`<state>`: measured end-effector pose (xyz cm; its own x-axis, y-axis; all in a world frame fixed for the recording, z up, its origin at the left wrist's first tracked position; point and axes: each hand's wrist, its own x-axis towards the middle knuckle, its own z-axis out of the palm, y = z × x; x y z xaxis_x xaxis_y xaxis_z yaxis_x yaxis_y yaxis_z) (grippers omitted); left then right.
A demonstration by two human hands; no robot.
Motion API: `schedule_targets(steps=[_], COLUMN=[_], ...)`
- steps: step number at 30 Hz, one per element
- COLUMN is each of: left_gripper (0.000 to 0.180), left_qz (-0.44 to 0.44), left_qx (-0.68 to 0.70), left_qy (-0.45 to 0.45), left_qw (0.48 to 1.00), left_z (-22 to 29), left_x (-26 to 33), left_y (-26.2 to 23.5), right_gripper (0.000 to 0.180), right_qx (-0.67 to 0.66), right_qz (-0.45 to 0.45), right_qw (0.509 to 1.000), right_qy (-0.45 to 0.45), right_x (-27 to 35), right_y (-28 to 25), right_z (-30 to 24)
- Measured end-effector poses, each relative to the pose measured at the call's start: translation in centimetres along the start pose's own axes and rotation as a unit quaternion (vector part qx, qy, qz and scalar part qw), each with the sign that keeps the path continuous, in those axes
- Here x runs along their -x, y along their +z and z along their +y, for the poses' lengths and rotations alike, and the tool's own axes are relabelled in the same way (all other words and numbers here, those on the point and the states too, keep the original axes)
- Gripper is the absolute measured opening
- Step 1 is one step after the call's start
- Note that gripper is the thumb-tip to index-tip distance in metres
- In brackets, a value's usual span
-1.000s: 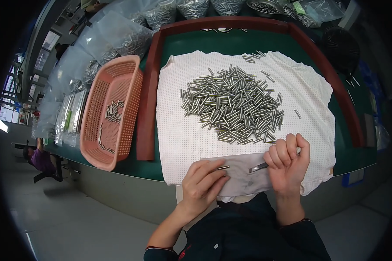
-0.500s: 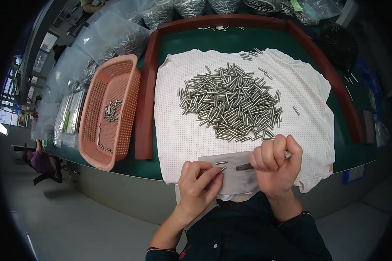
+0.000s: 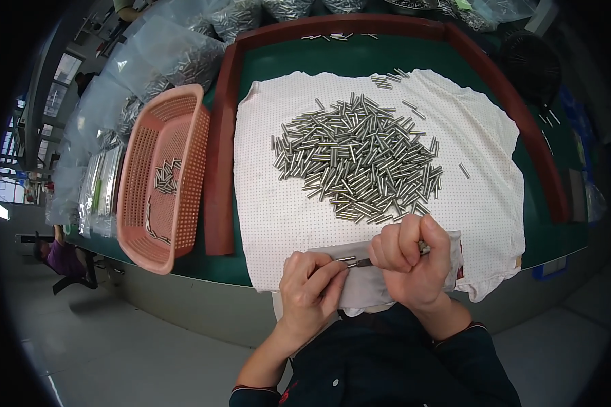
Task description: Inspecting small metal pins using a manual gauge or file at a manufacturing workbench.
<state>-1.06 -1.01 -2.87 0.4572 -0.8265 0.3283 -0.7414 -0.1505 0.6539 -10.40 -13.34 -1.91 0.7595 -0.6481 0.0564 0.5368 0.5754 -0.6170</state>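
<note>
My left hand (image 3: 305,293) pinches a small metal pin (image 3: 352,265) between thumb and fingers, its end pointing right. In a fist, my right hand (image 3: 412,264) grips a hand tool with a dark, narrow tip (image 3: 364,262); most of its handle is hidden in my fingers. The tip meets or nearly meets the pin's end. Just beyond the held pin lies another metal pin (image 3: 345,258). Both hands are above a grey cloth (image 3: 366,290) at the near edge of a white dotted cloth (image 3: 265,224). A large heap of metal pins (image 3: 363,163) lies past my hands.
To the left stands a pink plastic basket (image 3: 200,169) with some pins inside. A dark red raised border (image 3: 219,203) frames the green table (image 3: 278,61). Clear bags of pins (image 3: 183,61) crowd beyond it. At the far left sits a person in purple (image 3: 64,258).
My right hand has shifted left, bringing the tool's tip up to the pin in my left hand. The left hand keeps its pinch. The whole view has tilted slightly.
</note>
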Motion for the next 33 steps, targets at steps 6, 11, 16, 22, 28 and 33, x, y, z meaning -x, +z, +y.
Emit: schedule_targets(steps=[6, 11, 16, 22, 28, 33], left_gripper=[0.015, 0.013, 0.012, 0.01, 0.012, 0.024], left_qz=[-0.005, -0.008, -0.003, 0.012, 0.028, 0.002], left_qx=[0.008, 0.03, 0.036, 0.048, -0.004, -0.03], left_qy=[0.0, -0.018, -0.025, -0.013, 0.042, 0.069], left_qw=[1.0, 0.999, 0.999, 0.999, 0.999, 0.997], left_z=[-0.1, 0.0, 0.1, 0.1, 0.3, 0.6], left_x=[-0.2, -0.2, -0.2, -0.1, 0.6, -0.4], left_y=[0.0, 0.0, -0.2, 0.1, -0.1, -0.5], right_gripper=[0.043, 0.041, 0.04, 0.039, 0.038, 0.038], right_qx=[0.007, 0.001, 0.135, 0.176, -0.043, -0.104], right_qz=[0.011, -0.028, -0.075, -0.037, 0.029, 0.106], right_qw=[1.0, 0.998, 0.983, 0.981, 0.995, 0.987], right_qy=[-0.002, -0.06, -0.1, -0.079, -0.091, -0.058], right_x=[0.2, 1.1, 1.0, 0.7, 0.9, 1.7], right_y=[0.0, 0.4, 1.4, 2.3, -0.5, -2.4], right_z=[0.2, 1.4, 1.3, 1.1, -1.5, -2.4])
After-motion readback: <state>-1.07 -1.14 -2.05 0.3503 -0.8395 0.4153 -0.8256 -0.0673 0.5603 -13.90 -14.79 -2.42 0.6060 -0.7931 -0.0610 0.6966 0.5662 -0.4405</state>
